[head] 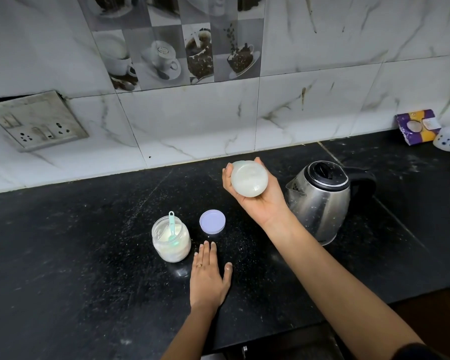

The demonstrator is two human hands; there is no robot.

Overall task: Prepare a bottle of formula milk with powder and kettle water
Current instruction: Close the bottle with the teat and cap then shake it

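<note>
Gripping the bottle [249, 182] around its body, the right hand [257, 196] holds it aloft just left of the kettle [320, 201], base turned toward the camera — milky liquid shows through the cloudy plastic. It looks light but smooth and probably slick if wet, so a full wrap around the middle seems safest; whether a teat or cap is fitted cannot be told from this angle. The left hand [209, 274] rests flat and empty on the black counter [76, 255], well left of the kettle. Beside its fingertips stands an open jar [171, 240] of white powder with a teal scoop [172, 226] stuck in — its lilac lid [212, 221] lies between jar and kettle.
</note>
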